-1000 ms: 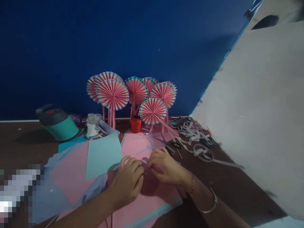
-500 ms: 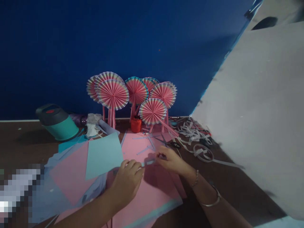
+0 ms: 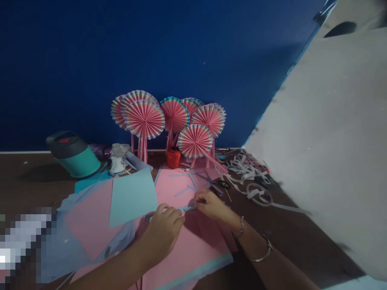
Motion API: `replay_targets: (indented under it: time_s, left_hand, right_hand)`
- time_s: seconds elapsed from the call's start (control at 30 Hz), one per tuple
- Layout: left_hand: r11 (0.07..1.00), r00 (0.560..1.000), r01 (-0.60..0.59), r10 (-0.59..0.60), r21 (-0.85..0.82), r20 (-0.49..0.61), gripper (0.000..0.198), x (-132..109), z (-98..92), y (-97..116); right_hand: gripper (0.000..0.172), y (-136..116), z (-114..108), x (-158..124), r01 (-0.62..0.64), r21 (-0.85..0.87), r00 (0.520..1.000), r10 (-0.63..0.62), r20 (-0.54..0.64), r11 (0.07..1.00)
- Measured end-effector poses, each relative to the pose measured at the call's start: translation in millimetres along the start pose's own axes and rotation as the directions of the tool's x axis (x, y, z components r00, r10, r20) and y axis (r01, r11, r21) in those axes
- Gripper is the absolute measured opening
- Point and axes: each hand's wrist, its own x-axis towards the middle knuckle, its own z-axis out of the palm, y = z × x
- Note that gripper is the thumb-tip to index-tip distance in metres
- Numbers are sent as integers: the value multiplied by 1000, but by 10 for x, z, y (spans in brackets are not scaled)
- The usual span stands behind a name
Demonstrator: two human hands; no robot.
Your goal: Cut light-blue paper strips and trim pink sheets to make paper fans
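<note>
Between my two hands runs a narrow pale blue paper strip [image 3: 189, 208], low over a pink paper sheet [image 3: 196, 245]. My left hand [image 3: 166, 229] is closed on the strip's left end. Bent fingers of my right hand [image 3: 210, 206] pinch its other end; the fingertips are partly hidden. Thin bluish paper strips [image 3: 181, 192] lie scattered on the pink paper just beyond the hands. Dark-handled scissors [image 3: 223, 184] rest beyond my right hand. To the left of my left hand lies a light blue paper sheet [image 3: 133, 199] on other pink and bluish sheets.
Several pleated pink paper fans [image 3: 144, 120] stand against the blue wall [image 3: 181, 48]. A red pot [image 3: 173, 158] sits before them. A teal and dark grey container [image 3: 75, 159] is at left. Curled white strips [image 3: 244, 167] pile up at right, beside a large slanted white panel [image 3: 332, 141].
My right hand has moved slightly left, closer to my left hand, and less of the strip shows between them. My left hand has barely moved.
</note>
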Motion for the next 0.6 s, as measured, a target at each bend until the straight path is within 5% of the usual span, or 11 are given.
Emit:
replay_targets:
  time_s: [0.6]
  left_hand:
    - [1000, 998, 8, -7, 4, -69, 24, -2, 40, -12]
  right_hand:
    - [21, 3, 41, 23, -17, -83, 1000, 15, -26, 996]
